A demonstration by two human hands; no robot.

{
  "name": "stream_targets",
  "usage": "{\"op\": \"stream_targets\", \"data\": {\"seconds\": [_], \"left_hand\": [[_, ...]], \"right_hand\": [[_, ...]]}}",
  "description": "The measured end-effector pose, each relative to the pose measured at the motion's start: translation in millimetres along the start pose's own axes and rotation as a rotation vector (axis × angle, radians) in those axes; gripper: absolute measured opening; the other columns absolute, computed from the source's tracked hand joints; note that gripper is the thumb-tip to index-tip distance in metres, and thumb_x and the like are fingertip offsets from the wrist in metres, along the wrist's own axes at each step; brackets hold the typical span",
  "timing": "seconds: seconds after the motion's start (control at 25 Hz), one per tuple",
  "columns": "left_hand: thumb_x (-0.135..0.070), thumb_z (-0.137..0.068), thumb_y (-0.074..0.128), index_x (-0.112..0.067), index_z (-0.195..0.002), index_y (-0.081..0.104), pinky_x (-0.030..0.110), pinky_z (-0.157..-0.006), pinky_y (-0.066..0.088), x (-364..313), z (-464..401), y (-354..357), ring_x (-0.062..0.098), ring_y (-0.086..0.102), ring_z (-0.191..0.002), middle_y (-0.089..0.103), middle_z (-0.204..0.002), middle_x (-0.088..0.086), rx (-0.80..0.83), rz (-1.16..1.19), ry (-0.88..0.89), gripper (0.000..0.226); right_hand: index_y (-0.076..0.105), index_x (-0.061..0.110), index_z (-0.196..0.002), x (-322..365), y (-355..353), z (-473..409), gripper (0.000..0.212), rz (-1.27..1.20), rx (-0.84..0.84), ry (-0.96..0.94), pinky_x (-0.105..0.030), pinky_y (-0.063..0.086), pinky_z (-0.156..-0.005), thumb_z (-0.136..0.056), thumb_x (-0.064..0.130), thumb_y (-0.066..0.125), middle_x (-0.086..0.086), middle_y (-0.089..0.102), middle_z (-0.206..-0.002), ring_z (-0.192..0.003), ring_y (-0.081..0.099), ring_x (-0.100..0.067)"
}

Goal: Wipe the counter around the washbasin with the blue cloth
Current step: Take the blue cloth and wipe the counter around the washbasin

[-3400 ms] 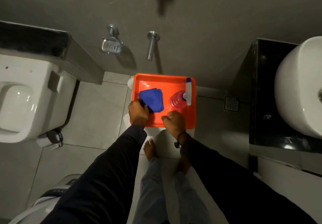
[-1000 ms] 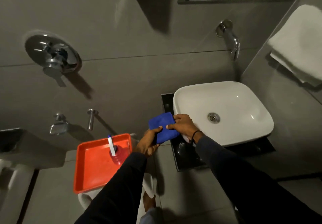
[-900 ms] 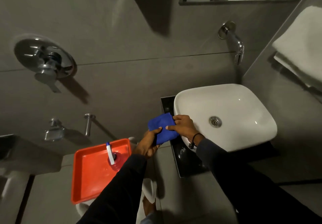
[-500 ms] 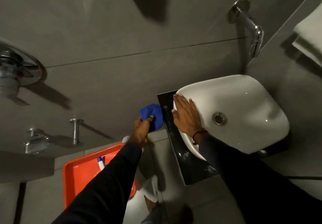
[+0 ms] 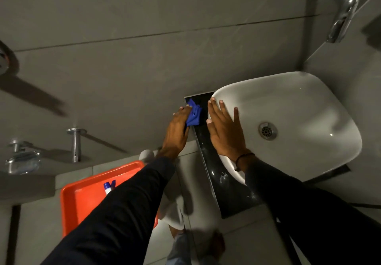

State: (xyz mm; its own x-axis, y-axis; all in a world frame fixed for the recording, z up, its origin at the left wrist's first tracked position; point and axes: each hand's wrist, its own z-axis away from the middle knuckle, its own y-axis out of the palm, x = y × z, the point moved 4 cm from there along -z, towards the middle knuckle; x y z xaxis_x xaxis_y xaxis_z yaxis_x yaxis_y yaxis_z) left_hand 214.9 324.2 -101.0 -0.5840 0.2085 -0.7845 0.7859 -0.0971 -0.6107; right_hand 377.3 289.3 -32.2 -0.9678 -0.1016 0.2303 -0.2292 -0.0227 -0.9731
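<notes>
The blue cloth (image 5: 194, 113) lies bunched on the black counter (image 5: 221, 177), at its far left corner beside the grey wall (image 5: 144, 69) and just left of the white washbasin (image 5: 299, 120). The left hand (image 5: 177, 133) presses down on the cloth from the near side, fingers curled over its left edge and closed on the fabric; most of the cloth sticks out past the fingertips, toward the basin and the wall. Its folds show as ridges on the right side.

The right hand (image 5: 225, 133) lies flat and open on the basin's left rim, fingers spread and pointing away from the person, gripping nothing. A dark band sits at that wrist. A narrow strip of bare counter separates the cloth from this hand.

Both arms wear dark sleeves. Below the left arm, an orange tray (image 5: 82, 198) rests low near the floor, with the white and blue top of a bottle (image 5: 108, 187) peeking out from behind the sleeve. A chrome tap (image 5: 340, 7) juts from the wall above the basin.
</notes>
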Motion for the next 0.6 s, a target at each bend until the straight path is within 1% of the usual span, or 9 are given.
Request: {"op": "stream_targets", "data": {"seconds": [0.08,0.16,0.2,0.28,0.36,0.48,0.6], "left_hand": [[-0.002,-0.093,0.056,-0.008,-0.157,0.028,0.045,-0.129,0.012,11,1,14,0.031,0.021,-0.155,0.027,-0.165,0.014,0.203,-0.186,0.086,0.069],[0.001,-0.089,0.058,-0.012,-0.16,0.01,0.041,-0.126,0.0,22,-1,22,0.03,0.005,-0.158,0.008,-0.17,0.01,0.352,-0.419,0.149,0.087],[0.001,-0.089,0.058,-0.014,-0.161,0.005,0.04,-0.125,-0.003,24,-5,23,0.028,0.003,-0.158,0.004,-0.17,0.009,0.378,-0.527,0.185,0.09],[0.003,-0.09,0.056,-0.016,-0.161,0.004,0.039,-0.124,-0.007,22,-16,22,0.027,0.003,-0.158,0.005,-0.17,0.008,0.404,-0.658,0.265,0.09],[0.007,-0.089,0.054,-0.016,-0.161,0.003,0.037,-0.123,-0.007,18,-24,23,0.027,0.004,-0.158,0.006,-0.17,0.009,0.442,-0.696,0.303,0.091],[0.011,-0.087,0.052,-0.018,-0.161,0.004,0.035,-0.122,-0.005,13,-24,23,0.028,0.003,-0.158,0.005,-0.17,0.008,0.445,-0.674,0.274,0.093],[0.01,-0.09,0.048,-0.019,-0.16,0.006,0.04,-0.129,-0.001,8,1,29,0.027,0.0,-0.158,0.002,-0.17,0.006,0.509,-0.577,0.268,0.087]], "right_hand": [[0.011,0.021,-0.16,1,2,-2,0.056,-0.023,0.006,0.017,-0.054,0.005,-0.126,-0.106,0.035,0.018,0.002,0.014,-0.168,-0.157,0.01,-0.019],[0.01,0.021,-0.16,3,3,-2,0.056,-0.023,0.023,0.027,-0.054,0.004,-0.126,-0.106,0.036,0.017,0.001,0.013,-0.169,-0.157,0.009,-0.019],[0.009,0.021,-0.16,3,2,-2,0.056,-0.025,0.029,0.029,-0.054,0.004,-0.126,-0.107,0.036,0.018,0.001,0.012,-0.169,-0.157,0.008,-0.019],[0.01,0.021,-0.16,4,1,-1,0.056,-0.038,0.024,0.035,-0.054,0.003,-0.127,-0.107,0.035,0.019,0.001,0.013,-0.169,-0.157,0.008,-0.019],[0.011,0.022,-0.16,5,0,0,0.056,-0.044,0.018,0.038,-0.054,0.003,-0.127,-0.106,0.035,0.019,0.002,0.015,-0.168,-0.157,0.009,-0.019],[0.01,0.022,-0.16,2,0,-1,0.06,0.002,0.024,0.037,-0.056,0.005,-0.126,-0.103,0.039,0.012,0.002,0.015,-0.168,-0.157,0.009,-0.021],[0.005,0.023,-0.16,-1,3,-1,0.064,0.048,0.063,0.033,-0.059,0.008,-0.124,-0.099,0.042,0.006,0.003,0.009,-0.169,-0.157,0.007,-0.022]]}}
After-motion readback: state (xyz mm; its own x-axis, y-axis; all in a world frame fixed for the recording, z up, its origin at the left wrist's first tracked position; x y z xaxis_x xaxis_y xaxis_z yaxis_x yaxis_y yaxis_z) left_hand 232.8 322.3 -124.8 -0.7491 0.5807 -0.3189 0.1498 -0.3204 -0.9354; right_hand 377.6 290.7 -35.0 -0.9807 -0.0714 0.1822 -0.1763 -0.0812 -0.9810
